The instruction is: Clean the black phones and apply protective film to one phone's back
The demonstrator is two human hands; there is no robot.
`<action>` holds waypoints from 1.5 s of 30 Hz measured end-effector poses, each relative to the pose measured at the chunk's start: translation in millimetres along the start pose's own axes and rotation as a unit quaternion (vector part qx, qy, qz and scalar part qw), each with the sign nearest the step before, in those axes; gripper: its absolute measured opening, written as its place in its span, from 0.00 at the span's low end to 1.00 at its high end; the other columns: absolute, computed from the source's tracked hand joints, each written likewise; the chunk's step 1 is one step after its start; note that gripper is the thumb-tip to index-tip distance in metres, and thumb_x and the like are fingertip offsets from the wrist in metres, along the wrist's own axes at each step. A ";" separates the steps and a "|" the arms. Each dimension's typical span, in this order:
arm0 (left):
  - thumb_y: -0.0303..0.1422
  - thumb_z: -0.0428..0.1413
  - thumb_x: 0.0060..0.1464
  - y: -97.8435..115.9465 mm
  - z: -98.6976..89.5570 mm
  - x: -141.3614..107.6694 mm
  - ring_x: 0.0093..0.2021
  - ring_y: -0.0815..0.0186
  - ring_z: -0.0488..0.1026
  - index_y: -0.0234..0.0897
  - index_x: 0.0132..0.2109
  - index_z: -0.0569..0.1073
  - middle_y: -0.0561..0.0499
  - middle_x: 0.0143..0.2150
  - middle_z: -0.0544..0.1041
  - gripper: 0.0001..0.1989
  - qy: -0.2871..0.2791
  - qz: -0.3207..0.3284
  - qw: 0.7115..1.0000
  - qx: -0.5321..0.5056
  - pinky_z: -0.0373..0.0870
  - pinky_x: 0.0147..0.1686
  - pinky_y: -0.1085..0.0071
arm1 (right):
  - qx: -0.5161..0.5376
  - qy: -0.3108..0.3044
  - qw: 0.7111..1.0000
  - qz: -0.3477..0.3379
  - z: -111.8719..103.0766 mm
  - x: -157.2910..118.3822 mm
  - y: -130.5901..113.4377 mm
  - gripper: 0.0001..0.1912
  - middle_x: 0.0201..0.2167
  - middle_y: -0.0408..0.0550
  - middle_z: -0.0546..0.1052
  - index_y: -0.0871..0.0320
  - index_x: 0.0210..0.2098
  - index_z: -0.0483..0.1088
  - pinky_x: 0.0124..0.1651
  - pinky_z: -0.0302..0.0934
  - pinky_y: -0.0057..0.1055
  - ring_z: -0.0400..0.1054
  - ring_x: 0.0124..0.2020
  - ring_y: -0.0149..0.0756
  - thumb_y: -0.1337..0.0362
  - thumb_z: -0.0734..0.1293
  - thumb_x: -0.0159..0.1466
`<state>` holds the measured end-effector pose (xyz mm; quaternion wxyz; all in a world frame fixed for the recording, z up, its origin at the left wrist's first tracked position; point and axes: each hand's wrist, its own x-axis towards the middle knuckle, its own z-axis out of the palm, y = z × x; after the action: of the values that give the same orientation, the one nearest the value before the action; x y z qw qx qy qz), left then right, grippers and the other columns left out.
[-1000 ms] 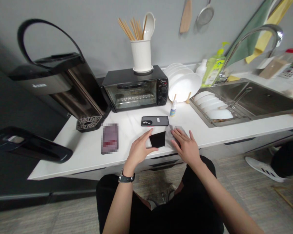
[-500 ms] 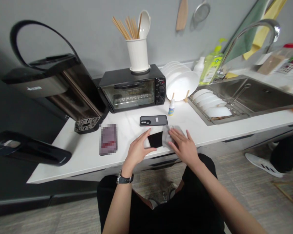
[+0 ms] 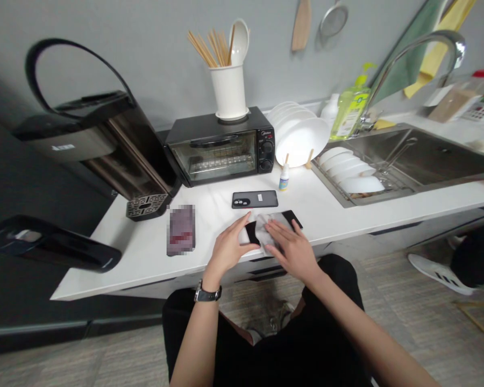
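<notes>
A smartphone [image 3: 293, 217] lies flat near the counter's front edge, its black screen showing on both sides of a thin pale wipe [image 3: 262, 230]. Around the phone's left end, my left hand [image 3: 229, 239] grips with thumb and fingers on opposite edges. My right hand [image 3: 291, 244] presses the wipe onto the middle of the screen with its fingers stretched nearly flat. Just behind the phone rests a dark phone case [image 3: 246, 200] with camera cutouts and a small white label. A little white spray bottle [image 3: 284, 178] stands upright behind the case's right end.
Left of my hands lies a blurred-out purple item [image 3: 180, 230]. A toaster oven [image 3: 221, 153] with a utensil holder [image 3: 228, 91] on top stands behind. A water dispenser [image 3: 125, 145] is at left, plates [image 3: 302, 140] and a sink [image 3: 439, 161] at right.
My right hand has slid left with the wipe along the screen, uncovering the phone's right end. My left hand stays on the left end.
</notes>
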<state>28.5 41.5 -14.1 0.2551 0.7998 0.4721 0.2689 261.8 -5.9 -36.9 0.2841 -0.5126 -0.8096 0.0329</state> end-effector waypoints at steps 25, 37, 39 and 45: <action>0.34 0.66 0.58 2.7 -0.8 3.3 0.71 0.58 0.67 0.52 0.76 0.56 0.51 0.75 0.65 0.44 -0.015 0.003 1.000 0.000 0.64 0.71 0.60 | 0.045 -0.037 0.995 -0.082 14.6 11.9 -37.2 0.38 0.69 0.60 0.68 0.59 0.72 0.63 0.76 0.46 0.57 0.62 0.72 0.49 0.41 0.64 0.72; 0.32 0.65 0.58 3.5 2.9 5.3 0.70 0.58 0.69 0.53 0.76 0.54 0.52 0.75 0.65 0.46 -0.009 0.013 1.000 0.006 0.65 0.70 0.60 | 0.013 0.022 1.000 -0.006 9.4 11.9 -14.7 0.38 0.69 0.61 0.70 0.60 0.70 0.65 0.76 0.44 0.60 0.60 0.72 0.53 0.41 0.65 0.71; 0.28 0.62 0.58 4.2 0.7 4.3 0.71 0.58 0.67 0.52 0.76 0.55 0.52 0.75 0.64 0.44 -0.016 0.010 1.000 0.016 0.66 0.70 0.61 | 0.075 0.000 0.996 -0.047 19.3 17.8 -44.2 0.37 0.65 0.60 0.74 0.60 0.68 0.68 0.75 0.50 0.54 0.64 0.70 0.50 0.40 0.66 0.70; 0.31 0.66 0.57 6.9 -1.3 1.5 0.68 0.58 0.71 0.53 0.77 0.54 0.51 0.74 0.66 0.46 -0.016 0.013 1.000 0.008 0.67 0.68 0.60 | 0.048 -0.028 0.997 -0.061 -9.1 -5.4 -5.1 0.34 0.71 0.54 0.68 0.54 0.74 0.59 0.74 0.54 0.52 0.62 0.72 0.47 0.47 0.63 0.74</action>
<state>32.4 40.1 -8.3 0.2522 0.8122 0.4596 0.2559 263.9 -15.0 -29.9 0.2870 -0.4472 -0.8444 0.0686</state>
